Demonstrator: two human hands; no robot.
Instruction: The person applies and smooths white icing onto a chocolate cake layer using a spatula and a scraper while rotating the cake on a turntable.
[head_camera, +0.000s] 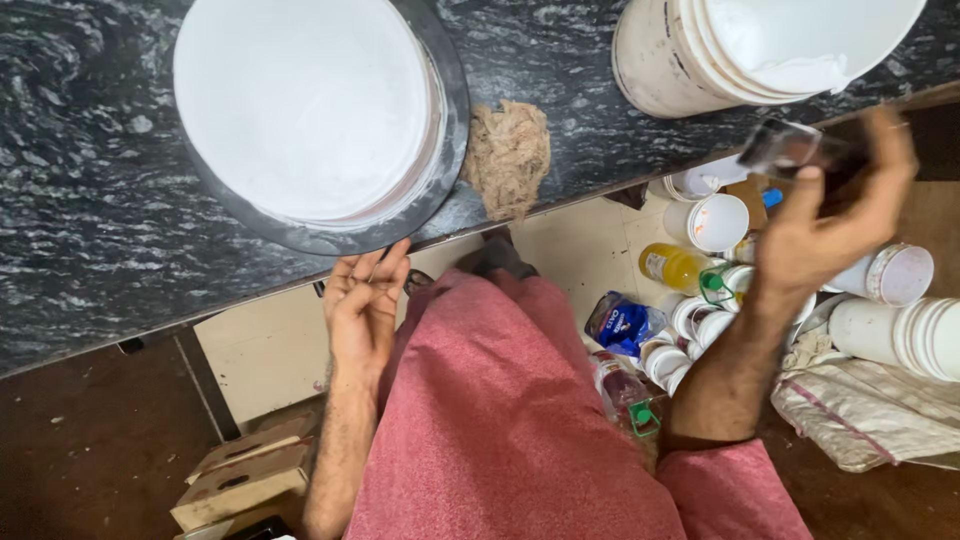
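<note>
Below the counter edge, left hand hangs open, fingers up.

Light is soft, even and fairly bright, with no hard shadows. The dark marbled stone counter shows a faint sheen toward nine o'clock. The wide white disc in its dark round rim at eleven o'clock is nearly blown out, its surface without detail. The white plastic bucket at one o'clock is bright too. The right hand at three o'clock and the small dark thing it holds are smeared by motion blur. The left hand is sharp. The brown floor at seven o'clock lies dimmer. Straight edges bow slightly near the frame borders.
</note>
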